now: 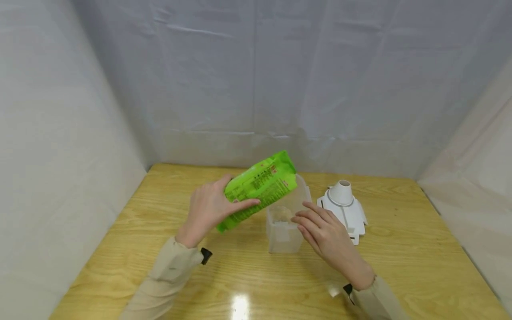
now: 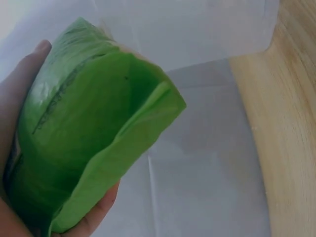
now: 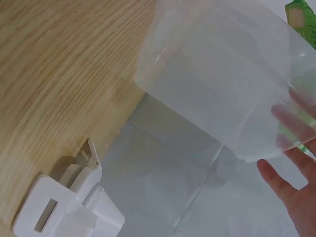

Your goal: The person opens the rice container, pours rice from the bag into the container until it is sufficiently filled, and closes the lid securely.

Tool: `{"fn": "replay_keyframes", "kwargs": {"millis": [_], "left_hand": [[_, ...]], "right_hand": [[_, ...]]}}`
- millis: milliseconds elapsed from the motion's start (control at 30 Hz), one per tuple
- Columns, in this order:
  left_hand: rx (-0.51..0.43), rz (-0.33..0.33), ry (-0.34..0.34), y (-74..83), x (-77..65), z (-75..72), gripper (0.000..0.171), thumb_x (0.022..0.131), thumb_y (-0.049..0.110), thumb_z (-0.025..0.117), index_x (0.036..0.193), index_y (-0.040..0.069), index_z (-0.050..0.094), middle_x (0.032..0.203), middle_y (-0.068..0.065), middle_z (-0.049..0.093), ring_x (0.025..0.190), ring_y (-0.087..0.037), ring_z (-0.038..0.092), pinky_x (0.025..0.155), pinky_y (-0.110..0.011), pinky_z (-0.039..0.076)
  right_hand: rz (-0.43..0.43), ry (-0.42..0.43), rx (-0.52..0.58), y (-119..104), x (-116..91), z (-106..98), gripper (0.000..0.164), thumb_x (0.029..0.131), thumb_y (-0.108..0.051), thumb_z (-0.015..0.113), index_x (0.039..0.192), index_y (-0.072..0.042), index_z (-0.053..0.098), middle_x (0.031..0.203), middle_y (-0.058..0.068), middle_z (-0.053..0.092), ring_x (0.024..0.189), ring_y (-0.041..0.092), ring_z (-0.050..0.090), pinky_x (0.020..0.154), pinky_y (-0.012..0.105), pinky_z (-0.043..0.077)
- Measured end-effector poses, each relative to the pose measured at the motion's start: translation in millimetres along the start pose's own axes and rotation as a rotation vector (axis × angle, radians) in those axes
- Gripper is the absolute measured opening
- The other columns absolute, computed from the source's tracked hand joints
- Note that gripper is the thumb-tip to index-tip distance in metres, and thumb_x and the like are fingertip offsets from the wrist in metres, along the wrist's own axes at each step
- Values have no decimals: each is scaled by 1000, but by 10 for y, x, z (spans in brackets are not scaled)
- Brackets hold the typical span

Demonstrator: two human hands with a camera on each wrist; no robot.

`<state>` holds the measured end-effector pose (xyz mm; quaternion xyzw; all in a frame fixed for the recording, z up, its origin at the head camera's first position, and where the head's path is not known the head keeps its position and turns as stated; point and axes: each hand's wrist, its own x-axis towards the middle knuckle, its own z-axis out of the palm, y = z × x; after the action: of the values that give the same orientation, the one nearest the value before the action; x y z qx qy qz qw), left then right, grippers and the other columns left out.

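Note:
My left hand grips a bright green printed packet, with the thumb across its near face. The packet is tilted, its upper right end close to the rim of a clear plastic container. In the left wrist view the torn mouth of the packet gapes, green inside; its contents cannot be made out. My right hand is at the container's right side with fingers spread and nearly straight. Through the translucent wall of the container some of those fingers show; whether they press on it is unclear.
A white plastic lid-like piece with a cone-shaped spout lies on the wooden table, right of the container. Pale sheeting hangs behind the table and along both sides.

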<state>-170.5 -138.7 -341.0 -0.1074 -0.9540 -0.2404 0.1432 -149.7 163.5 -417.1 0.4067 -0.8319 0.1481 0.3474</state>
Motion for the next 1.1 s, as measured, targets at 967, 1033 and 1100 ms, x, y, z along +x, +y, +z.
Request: {"fn": "replay_keyframes", "kwargs": {"millis": [967,1033,1100], "left_hand": [[70,-4,-53,101,9,-233,88,69,83,70,129,19,65,58,2,46,46,-11,38,40,-28,33],[76,-2,-54,111,6,-251,88,69,83,70,130,19,64,58,3,45,47,-11,37,40,-28,32],[82,3,-52,122,4,-269,88,69,83,70,131,20,64,58,3,43,47,-11,36,40,-28,32]], "right_hand": [[12,-14,11,-104,32,-49,44,112,-35,36,115,-13,74,117,5,71,129,32,57,101,47,51],[13,-16,9,-114,36,-56,44,112,-35,36,115,-13,74,117,5,71,129,32,57,102,46,50],[13,-14,9,-123,39,-63,44,112,-35,36,115,-13,74,117,4,70,129,32,57,103,46,50]]}}
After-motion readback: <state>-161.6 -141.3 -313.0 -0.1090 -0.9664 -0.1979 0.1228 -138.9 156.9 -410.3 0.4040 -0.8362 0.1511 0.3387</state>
